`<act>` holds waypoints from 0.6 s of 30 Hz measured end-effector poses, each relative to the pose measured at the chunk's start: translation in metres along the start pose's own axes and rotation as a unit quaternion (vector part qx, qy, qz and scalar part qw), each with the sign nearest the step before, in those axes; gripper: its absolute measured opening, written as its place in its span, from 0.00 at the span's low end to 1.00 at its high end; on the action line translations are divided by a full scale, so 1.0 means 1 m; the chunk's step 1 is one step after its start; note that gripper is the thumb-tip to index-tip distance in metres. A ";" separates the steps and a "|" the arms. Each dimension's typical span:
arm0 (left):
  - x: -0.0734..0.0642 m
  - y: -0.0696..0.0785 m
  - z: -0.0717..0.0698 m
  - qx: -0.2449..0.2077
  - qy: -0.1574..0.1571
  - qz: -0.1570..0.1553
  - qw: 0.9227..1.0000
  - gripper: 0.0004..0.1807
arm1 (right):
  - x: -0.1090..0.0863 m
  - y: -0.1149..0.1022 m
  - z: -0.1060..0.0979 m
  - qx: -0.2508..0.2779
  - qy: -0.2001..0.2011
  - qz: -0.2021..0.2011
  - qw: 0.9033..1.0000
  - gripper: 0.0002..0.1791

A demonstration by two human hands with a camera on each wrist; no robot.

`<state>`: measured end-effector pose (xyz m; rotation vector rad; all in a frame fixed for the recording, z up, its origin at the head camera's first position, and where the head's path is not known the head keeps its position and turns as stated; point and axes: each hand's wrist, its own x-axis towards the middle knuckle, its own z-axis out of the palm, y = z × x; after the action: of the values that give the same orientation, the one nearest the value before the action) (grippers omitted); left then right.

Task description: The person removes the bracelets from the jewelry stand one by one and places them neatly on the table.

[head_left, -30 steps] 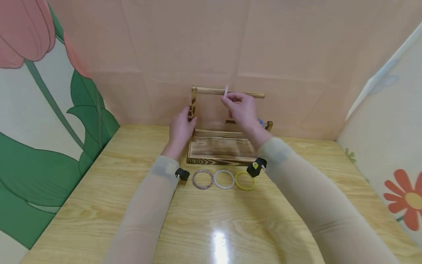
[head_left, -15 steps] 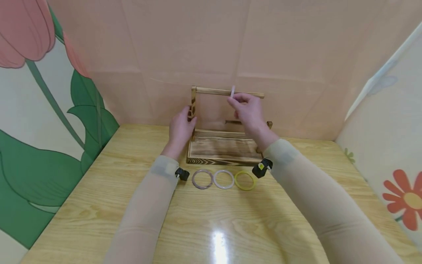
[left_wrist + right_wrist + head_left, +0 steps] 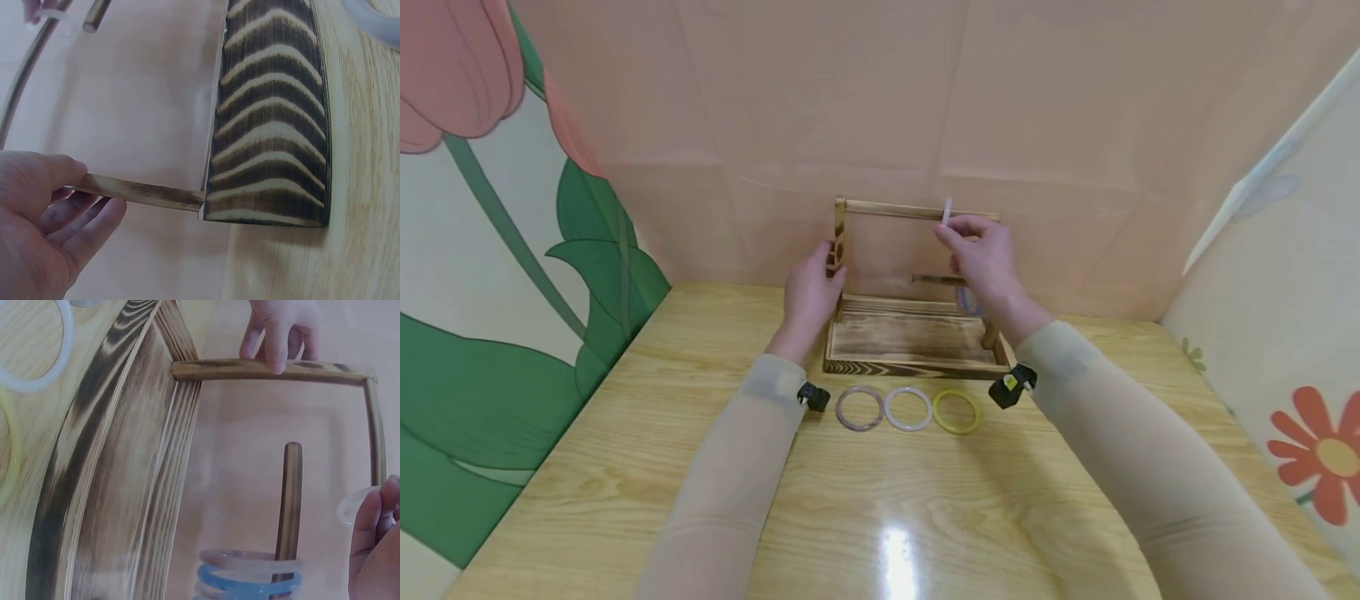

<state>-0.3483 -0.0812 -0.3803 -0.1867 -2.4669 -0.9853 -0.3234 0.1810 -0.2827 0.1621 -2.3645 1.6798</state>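
My left hand (image 3: 811, 292) grips the left upright post (image 3: 144, 190) of a wooden bangle rack, thumb on one side and fingers on the other. My right hand (image 3: 983, 254) pinches a pale translucent bangle (image 3: 947, 212) between thumb and fingertips at the rack's upper rod (image 3: 887, 208). This bangle stands on edge and seems to encircle the rod, towards its right end. On the lower rod (image 3: 289, 494) hang several bangles, among them a blue bangle (image 3: 250, 585); my right forearm partly hides them in the head view.
Three bangles lie in a row before the rack's tray base (image 3: 910, 333): a greyish-purple bangle (image 3: 839, 408), a white bangle (image 3: 888, 410) and a yellow bangle (image 3: 935, 410). The wooden table (image 3: 820, 517) meets a pink cloth backdrop (image 3: 760, 150) behind the rack.
My right hand has moved to the right along the upper rod with the pale bangle. My left hand stays on the post.
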 end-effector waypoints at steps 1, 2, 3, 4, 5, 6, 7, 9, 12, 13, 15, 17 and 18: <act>0.000 0.000 0.000 0.000 0.000 0.001 1.000 0.27 | 0.000 0.001 -0.002 0.001 0.000 0.001 1.000 0.16; 0.000 0.000 0.000 0.000 0.001 0.001 1.000 0.27 | 0.000 0.001 -0.003 0.000 0.000 0.000 1.000 0.16; 0.000 0.000 0.001 0.001 0.000 0.001 1.000 0.27 | 0.000 0.002 -0.005 -0.001 0.002 0.001 1.000 0.17; 0.001 0.000 0.001 0.002 -0.001 0.001 1.000 0.27 | 0.000 0.002 -0.006 -0.001 0.005 0.001 1.000 0.17; 0.001 0.000 0.001 0.001 -0.002 0.000 1.000 0.27 | 0.000 0.002 -0.007 -0.001 0.006 0.000 1.000 0.16; 0.001 0.001 0.001 0.000 -0.003 -0.002 1.000 0.27 | 0.000 0.002 -0.009 0.000 0.008 0.000 1.000 0.16; 0.001 0.001 0.001 -0.001 -0.005 -0.004 1.000 0.28 | 0.000 0.002 -0.010 0.001 0.010 0.000 1.000 0.16; 0.001 0.001 0.000 -0.003 -0.009 -0.007 1.000 0.29 | 0.000 0.002 -0.012 0.001 0.015 0.001 1.000 0.16; 0.000 0.002 0.000 -0.005 -0.010 -0.010 1.000 0.30 | 0.000 0.003 -0.015 -0.004 0.020 -0.001 1.000 0.17; 0.000 0.002 0.000 -0.004 -0.010 -0.010 1.000 0.30 | 0.000 0.003 -0.016 -0.007 0.021 -0.003 1.000 0.17; 0.000 0.002 0.001 -0.003 -0.009 -0.009 1.000 0.30 | -0.001 0.004 -0.018 -0.007 0.022 -0.005 1.000 0.17; 0.000 0.002 0.001 0.000 -0.009 -0.010 1.000 0.30 | -0.001 0.005 -0.020 -0.008 0.023 -0.006 1.000 0.17; 0.000 0.002 0.001 0.000 -0.010 -0.010 1.000 0.30 | -0.001 0.006 -0.022 -0.009 0.023 -0.006 1.000 0.17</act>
<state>-0.3479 -0.0791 -0.3800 -0.1718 -2.4908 -0.9973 -0.3212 0.2032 -0.2812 0.1335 -2.3391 1.6395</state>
